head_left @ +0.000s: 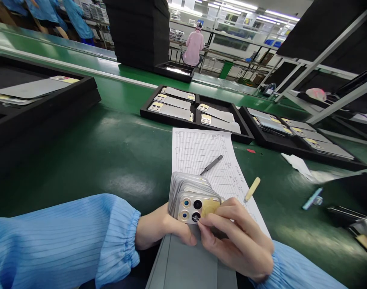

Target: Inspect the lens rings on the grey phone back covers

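A stack of grey phone back covers (pixel 191 259), fanned a little at its far end, is held upright-tilted in my left hand (pixel 165 225); the thumb presses on the front cover. That cover's camera plate (pixel 191 210) has two lens rings with yellow surrounds on the left and two dark ones on the right. A yellow film (pixel 209 206) covers its right side. My right hand (pixel 242 237) has thumb and forefinger pinched at the lower right lens; a tiny shiny bit shows there, too small to name. The other fingers curl beside the yellow film.
Beyond the stack lies a printed form (pixel 187 148) with dark tweezers (pixel 211 164) on it. A yellow-handled tool (pixel 252 188) rests at its edge. Black trays (pixel 145 113) of covers stand farther back, another tray (pixel 90 90) at left. A person in pink (pixel 194 46) sits in the background.
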Available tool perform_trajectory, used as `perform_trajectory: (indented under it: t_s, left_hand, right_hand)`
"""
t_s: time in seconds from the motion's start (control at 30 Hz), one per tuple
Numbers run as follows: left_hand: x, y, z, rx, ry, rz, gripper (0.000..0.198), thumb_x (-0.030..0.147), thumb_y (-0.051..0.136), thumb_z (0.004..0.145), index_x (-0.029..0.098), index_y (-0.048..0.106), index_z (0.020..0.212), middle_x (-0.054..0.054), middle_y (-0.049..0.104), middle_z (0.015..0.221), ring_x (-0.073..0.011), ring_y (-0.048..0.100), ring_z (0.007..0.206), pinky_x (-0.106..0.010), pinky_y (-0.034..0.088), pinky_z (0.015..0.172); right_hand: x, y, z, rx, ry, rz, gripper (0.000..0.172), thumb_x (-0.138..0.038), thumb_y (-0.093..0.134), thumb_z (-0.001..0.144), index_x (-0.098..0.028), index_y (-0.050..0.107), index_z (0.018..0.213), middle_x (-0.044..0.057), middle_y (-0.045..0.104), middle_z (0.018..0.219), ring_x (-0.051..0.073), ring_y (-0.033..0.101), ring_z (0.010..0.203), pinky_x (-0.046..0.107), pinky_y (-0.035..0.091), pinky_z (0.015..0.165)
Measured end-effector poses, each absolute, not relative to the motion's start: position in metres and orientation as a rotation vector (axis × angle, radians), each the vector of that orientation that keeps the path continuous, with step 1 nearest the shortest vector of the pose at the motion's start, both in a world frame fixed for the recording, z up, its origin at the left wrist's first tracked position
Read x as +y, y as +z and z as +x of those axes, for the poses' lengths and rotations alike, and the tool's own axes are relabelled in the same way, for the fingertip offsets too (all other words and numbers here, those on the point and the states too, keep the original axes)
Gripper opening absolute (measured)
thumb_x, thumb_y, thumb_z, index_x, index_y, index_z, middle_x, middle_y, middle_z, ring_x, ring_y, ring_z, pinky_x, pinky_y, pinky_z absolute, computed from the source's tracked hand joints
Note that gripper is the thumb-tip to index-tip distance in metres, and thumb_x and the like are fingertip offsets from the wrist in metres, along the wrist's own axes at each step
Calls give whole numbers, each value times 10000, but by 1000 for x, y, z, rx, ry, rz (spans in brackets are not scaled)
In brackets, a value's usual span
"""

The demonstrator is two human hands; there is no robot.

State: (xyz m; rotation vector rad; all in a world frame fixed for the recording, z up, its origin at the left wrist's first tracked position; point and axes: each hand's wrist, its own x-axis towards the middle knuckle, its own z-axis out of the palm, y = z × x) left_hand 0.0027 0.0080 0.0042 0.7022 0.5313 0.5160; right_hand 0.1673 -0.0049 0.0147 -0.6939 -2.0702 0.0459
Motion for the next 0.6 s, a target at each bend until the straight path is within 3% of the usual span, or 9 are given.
perform_trajectory:
  t_s: [0.27, 0.6]
  left_hand:
    - [9, 7, 4, 516, 506, 680, 314, -8, 561, 480, 142, 678, 730, 28, 599, 634, -100, 478, 655, -194, 375, 611]
    - [9, 5, 3, 592, 440, 586, 325, 30, 592, 468, 139, 671, 765, 14, 611, 634, -110, 504, 615, -212, 392, 587]
  right_hand:
    - [-4, 11, 165, -2059, -76, -670, 140, -3, 650, 628, -123, 607, 686, 17, 498, 548, 109, 386, 485, 264, 353, 385]
    - [-6, 13, 167, -2083, 30, -700, 175, 2, 648, 634, -129, 615, 746, 23, 501, 594, 114, 412, 504, 261, 370, 384]
